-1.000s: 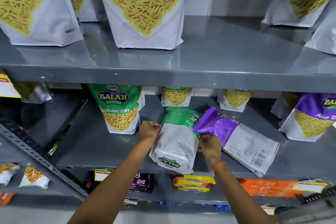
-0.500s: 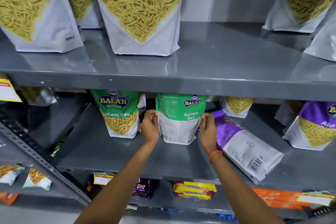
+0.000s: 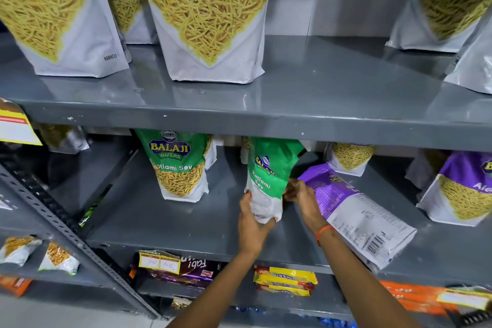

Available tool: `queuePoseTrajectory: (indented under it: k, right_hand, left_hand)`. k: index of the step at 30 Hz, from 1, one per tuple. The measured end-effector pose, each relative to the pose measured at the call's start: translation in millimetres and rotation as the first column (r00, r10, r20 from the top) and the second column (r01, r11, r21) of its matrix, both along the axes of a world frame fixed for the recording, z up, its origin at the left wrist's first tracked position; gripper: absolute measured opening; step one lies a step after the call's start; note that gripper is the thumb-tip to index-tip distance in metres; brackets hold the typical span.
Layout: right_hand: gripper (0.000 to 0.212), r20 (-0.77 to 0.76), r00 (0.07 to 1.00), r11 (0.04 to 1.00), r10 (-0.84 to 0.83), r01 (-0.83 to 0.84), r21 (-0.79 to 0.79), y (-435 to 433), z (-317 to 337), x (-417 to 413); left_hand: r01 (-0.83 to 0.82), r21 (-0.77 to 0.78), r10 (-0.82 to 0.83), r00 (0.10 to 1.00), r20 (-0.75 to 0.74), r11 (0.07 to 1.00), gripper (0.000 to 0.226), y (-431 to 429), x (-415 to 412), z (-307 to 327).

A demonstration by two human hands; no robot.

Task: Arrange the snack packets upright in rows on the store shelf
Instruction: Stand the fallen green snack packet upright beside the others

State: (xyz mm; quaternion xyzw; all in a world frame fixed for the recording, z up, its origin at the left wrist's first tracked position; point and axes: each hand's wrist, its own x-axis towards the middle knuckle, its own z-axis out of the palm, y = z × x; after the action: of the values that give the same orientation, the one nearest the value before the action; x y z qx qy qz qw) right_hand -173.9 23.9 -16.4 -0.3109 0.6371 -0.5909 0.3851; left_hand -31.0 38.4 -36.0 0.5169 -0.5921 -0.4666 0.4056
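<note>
- Head view: left hand (image 3: 254, 224) cupped under and clamped on the white base of the green Ratlami Sev packet (image 3: 267, 177), which stands near-upright, slightly twisted, on the middle shelf (image 3: 186, 221).
- Right hand (image 3: 299, 193) has its fingers closed at the packet's right edge, touching it; just beside lies the purple packet (image 3: 351, 210), flat on its back, barcode end over the shelf lip.
- Step in hand, as judged: seat the green packet square. Flatten the base gusset onto the shelf, turn the printed front outward, and line it up with the standing Balaji packet (image 3: 181, 165) to the left (same product, so same row).
- Release only once it stands unaided; the purple packet looks next.
- Hard to tell: whether the base touches the shelf, since the left hand hides it. The packet's top is tucked under the upper shelf edge. Rear packets mostly hidden.
</note>
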Motion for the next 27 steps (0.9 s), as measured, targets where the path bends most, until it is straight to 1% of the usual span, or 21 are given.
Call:
queuePoseTrajectory:
  k: [2, 4, 6, 8, 10, 11, 13, 15, 16, 17, 19, 21, 24, 26, 27]
  right_hand:
    - [0.043, 0.017, 1.0, 1.0, -0.003, 0.004, -0.025, 3, -2, 7]
    - [0.045, 0.074, 0.997, 0.999, -0.013, 0.017, -0.045, 7, 0, 13]
    - [0.049, 0.064, 0.998, 0.999, -0.01, 0.012, -0.04, 12, 2, 13]
    - [0.047, 0.037, 0.999, 1.0, 0.011, -0.01, -0.026, 17, 3, 10]
    - [0.031, -0.018, 1.0, 1.0, 0.021, -0.022, -0.022, 19, 5, 8]
    - [0.029, -0.076, 0.997, 0.999, 0.027, -0.028, -0.016, 18, 7, 7]
    - [0.051, -0.222, 0.972, 0.997, 0.08, -0.08, 0.01, 11, 13, 5]
    - [0.07, -0.285, 0.94, 0.982, 0.186, -0.175, 0.066, 0, 21, 6]
    - [0.073, -0.3, 0.924, 0.971, 0.238, -0.216, 0.104, -5, 24, 5]
    - [0.072, -0.301, 0.912, 0.959, 0.277, -0.245, 0.143, -9, 25, 2]
    - [0.06, -0.276, 0.918, 0.952, 0.285, -0.238, 0.194, -12, 23, 0]
    - [0.052, -0.283, 0.935, 0.97, 0.215, -0.17, 0.176, -7, 17, 3]
    - [0.052, -0.268, 0.953, 0.988, 0.14, -0.116, 0.103, 2, 9, 14]
    - [0.054, -0.26, 0.955, 0.988, 0.14, -0.119, 0.094, 3, 9, 17]
    - [0.056, -0.261, 0.956, 0.989, 0.137, -0.119, 0.085, 4, 10, 18]
  left_hand:
    - [-0.031, -0.004, 0.031, 0.994, 0.102, 1.0, 0.084, -8, -2, 4]
    - [-0.092, -0.008, 0.092, 0.974, 0.209, 0.996, 0.087, -13, -7, 6]
    - [-0.124, -0.015, 0.124, 0.966, 0.226, 0.992, 0.086, -16, -7, 8]
    - [-0.116, -0.034, 0.12, 0.971, 0.206, 0.993, 0.077, -22, -1, 8]
    - [-0.063, -0.004, 0.063, 0.992, 0.108, 0.998, 0.074, -31, 12, 8]
    - [-0.031, 0.032, 0.029, 0.998, 0.051, 0.999, 0.076, -36, 20, 9]
    - [0.056, 0.08, -0.056, 0.998, -0.001, 0.995, 0.083, -47, 33, 13]
    - [0.148, 0.09, -0.149, 0.989, 0.004, 0.985, 0.086, -58, 42, 14]
    - [0.177, 0.09, -0.179, 0.984, 0.01, 0.98, 0.08, -62, 44, 14]
    - [0.193, 0.085, -0.194, 0.981, 0.01, 0.978, 0.07, -65, 47, 14]
    - [0.185, 0.065, -0.185, 0.983, -0.003, 0.981, 0.059, -71, 51, 12]
    - [0.162, 0.054, -0.161, 0.987, -0.029, 0.985, 0.052, -77, 55, 9]
    - [0.179, 0.064, -0.179, 0.984, -0.013, 0.982, 0.038, -81, 57, 8]
    - [0.183, 0.068, -0.183, 0.983, -0.002, 0.981, 0.035, -78, 56, 9]
    - [0.175, 0.064, -0.175, 0.985, 0.001, 0.983, 0.04, -74, 54, 10]
